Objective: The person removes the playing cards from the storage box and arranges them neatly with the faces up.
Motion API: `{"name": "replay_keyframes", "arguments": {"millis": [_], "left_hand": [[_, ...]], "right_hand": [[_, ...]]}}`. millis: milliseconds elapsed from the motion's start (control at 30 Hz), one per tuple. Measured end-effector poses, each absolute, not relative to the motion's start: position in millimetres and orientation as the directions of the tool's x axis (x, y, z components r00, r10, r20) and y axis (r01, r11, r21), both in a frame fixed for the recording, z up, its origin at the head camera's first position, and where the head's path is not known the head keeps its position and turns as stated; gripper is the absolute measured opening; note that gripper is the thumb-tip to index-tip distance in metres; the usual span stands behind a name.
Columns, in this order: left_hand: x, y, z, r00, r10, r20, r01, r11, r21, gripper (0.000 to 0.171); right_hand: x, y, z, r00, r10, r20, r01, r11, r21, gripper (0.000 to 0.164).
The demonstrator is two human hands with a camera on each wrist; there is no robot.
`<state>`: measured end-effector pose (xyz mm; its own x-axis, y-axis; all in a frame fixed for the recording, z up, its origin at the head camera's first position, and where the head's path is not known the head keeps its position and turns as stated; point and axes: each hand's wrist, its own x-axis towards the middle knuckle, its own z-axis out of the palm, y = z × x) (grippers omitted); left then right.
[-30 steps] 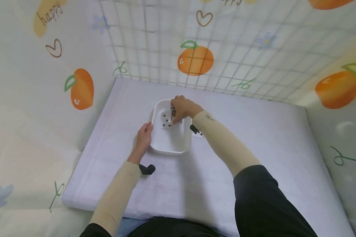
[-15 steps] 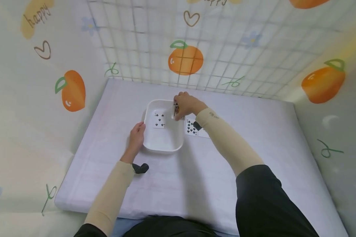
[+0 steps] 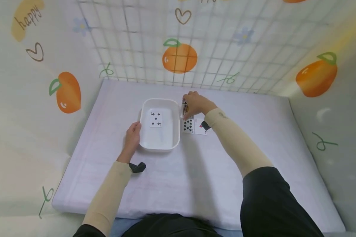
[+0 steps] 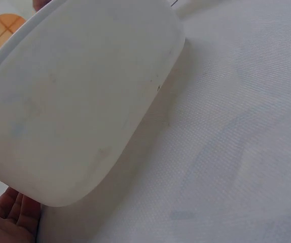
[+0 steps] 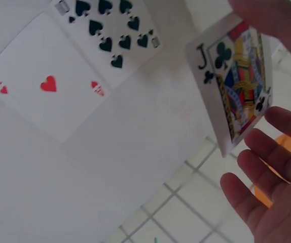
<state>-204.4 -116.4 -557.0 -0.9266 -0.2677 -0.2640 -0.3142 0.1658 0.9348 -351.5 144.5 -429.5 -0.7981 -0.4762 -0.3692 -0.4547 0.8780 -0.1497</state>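
White tabletop [image 3: 166,187], cards [image 3: 188,126], fruit-printed walls [image 3: 23,125], wire grid [image 3: 218,59]

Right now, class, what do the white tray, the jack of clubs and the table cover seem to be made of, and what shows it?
White tray: probably plastic, smooth, fairly matt; rounded one-piece walls, small scuffs.
Jack of clubs: likely card, crisply printed and flat; whether coated is unclear.
Table cover: seemingly fabric, matt; fine woven texture.
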Motion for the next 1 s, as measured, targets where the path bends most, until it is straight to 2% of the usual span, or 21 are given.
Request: {"name": "replay_keyframes", "arguments": {"millis": [600,1000], "left_hand": [[-206,-115,-560,-0.921,-0.268,-0.284,-0.332,0.151,0.931,0.053],[-207,-115,-561,-0.923,-0.272,-0.271,-0.32,0.152,0.935,0.051]], "right_hand": [[-344,215,-447,-0.844,-0.362,-0.396,-0.326,0.932,-0.159,0.085],[-342,239,-460,-0.853,-0.304,-0.424,-0.278,0.953,-0.123,0.086]]}}
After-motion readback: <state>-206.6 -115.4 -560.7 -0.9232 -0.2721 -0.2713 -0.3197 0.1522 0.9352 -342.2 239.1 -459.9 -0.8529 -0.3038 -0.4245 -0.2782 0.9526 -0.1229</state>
